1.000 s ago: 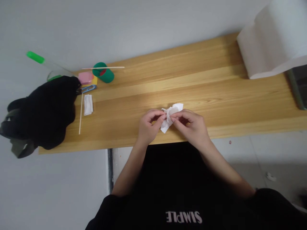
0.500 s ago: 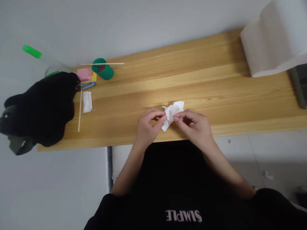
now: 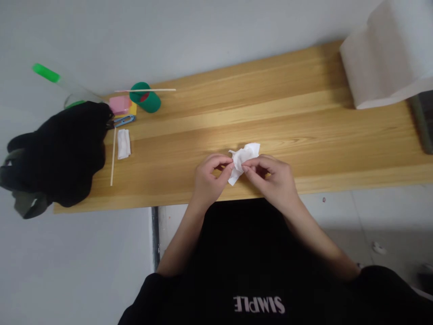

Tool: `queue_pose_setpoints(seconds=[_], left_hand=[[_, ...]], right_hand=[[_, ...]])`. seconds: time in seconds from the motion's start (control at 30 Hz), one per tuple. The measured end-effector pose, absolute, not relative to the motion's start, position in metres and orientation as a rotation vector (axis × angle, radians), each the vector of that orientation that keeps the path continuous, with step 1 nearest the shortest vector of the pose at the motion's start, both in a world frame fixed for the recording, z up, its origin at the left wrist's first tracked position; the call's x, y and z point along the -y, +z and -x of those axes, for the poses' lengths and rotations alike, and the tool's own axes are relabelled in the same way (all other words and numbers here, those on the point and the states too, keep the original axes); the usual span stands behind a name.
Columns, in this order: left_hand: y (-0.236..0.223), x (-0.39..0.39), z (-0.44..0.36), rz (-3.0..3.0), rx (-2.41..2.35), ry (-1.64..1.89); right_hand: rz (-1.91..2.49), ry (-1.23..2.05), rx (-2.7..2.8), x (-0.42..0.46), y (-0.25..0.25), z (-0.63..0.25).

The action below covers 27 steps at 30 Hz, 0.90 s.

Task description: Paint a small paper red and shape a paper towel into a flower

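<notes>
A crumpled white tissue is between my hands, over the front part of the wooden table. My left hand pinches its left side between thumb and forefinger. From the right, my right hand pinches the tissue near its middle, with thumb and forefinger together. The two sets of fingertips are close to each other but apart. One corner of the tissue points down toward the table edge, another up to the right.
At the left lie a folded tissue, a thin wooden stick, blue-handled snips, pink sticky notes and a black cloth bundle. A green cup with another stick across it stands behind. A large white paper-like block is at the right.
My right hand has shifted slightly left, its fingertips closer to my left hand's. My left hand and the tissue stay almost where they were.
</notes>
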<state>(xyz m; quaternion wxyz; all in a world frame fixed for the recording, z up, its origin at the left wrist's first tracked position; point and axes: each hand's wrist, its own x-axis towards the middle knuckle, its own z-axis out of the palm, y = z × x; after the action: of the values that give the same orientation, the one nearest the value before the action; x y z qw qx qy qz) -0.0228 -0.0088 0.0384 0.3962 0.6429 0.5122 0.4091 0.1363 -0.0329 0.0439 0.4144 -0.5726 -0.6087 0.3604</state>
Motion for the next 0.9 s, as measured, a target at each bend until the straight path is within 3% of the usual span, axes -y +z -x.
queue_pose_setpoints(seconds=[0.47,0.9], left_hand=[[0.039,0.006,0.019,-1.737,-1.232,1.04],[0.033,0.01,0.024,-1.683,-1.322,1.0]], right_hand=[[1.552,0.699,1.622,0.026,0.044,-0.129],[1.661,0.969,1.418,0.029,0.032,-0.137]])
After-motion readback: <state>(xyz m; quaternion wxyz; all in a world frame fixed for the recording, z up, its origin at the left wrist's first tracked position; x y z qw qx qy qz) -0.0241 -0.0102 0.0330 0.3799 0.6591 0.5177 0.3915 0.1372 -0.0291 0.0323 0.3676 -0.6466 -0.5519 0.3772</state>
